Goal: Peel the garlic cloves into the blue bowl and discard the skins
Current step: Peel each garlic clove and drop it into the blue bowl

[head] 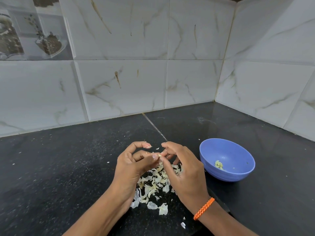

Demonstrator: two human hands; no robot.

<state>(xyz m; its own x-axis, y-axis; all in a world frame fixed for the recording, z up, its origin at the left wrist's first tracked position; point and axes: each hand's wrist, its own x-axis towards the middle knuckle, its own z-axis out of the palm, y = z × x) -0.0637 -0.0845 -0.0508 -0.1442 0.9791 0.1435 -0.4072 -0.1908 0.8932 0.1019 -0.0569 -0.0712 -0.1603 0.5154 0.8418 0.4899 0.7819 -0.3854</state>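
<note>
One blue bowl (pixel 227 160) sits on the black counter (pixel 68 167), holding a small cluster of peeled cloves (pixel 219 165), too small to count. Just left of the bowl, the left hand (pixel 132 165) and right hand (pixel 183 169) pinch one garlic clove (pixel 159 155) between curled fingers, above one pile of skins (pixel 156 183).
</note>
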